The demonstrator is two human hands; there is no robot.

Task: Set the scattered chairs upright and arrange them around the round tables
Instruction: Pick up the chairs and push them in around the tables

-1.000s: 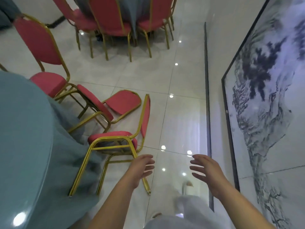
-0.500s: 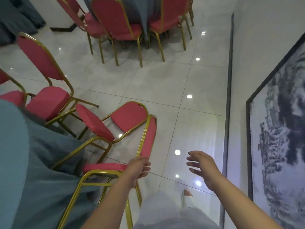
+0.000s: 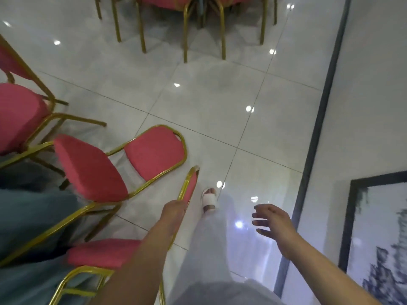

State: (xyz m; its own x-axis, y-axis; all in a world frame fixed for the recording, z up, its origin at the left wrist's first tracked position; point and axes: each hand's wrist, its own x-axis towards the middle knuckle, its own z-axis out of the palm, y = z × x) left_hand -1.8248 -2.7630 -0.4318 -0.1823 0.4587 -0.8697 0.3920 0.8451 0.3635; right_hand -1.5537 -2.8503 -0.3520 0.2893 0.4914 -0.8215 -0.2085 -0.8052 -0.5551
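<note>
Two red-cushioned, gold-framed chairs lie tipped over beside the teal-clothed round table (image 3: 24, 219). The nearest chair (image 3: 103, 253) is on its side, its backrest (image 3: 190, 186) seen edge-on. My left hand (image 3: 174, 214) grips the gold rim of that backrest, fingers curled over it. Just beyond, the second fallen chair (image 3: 88, 170) lies with its backrest (image 3: 155, 154) flat on the floor. My right hand (image 3: 273, 223) hovers to the right with spread fingers, holding nothing.
An upright red chair (image 3: 19, 115) stands at the left by the table. Legs of more chairs (image 3: 185, 29) ring another table at the top. A wall with a dark baseboard (image 3: 317, 128) and a framed painting (image 3: 378, 234) runs along the right. My sandalled foot (image 3: 209, 200) is on the tiles.
I have stepped closer and the view tilts down. My left hand has reached forward from near the seat frame onto the nearest chair's backrest rim. My right hand stays open in the air.
</note>
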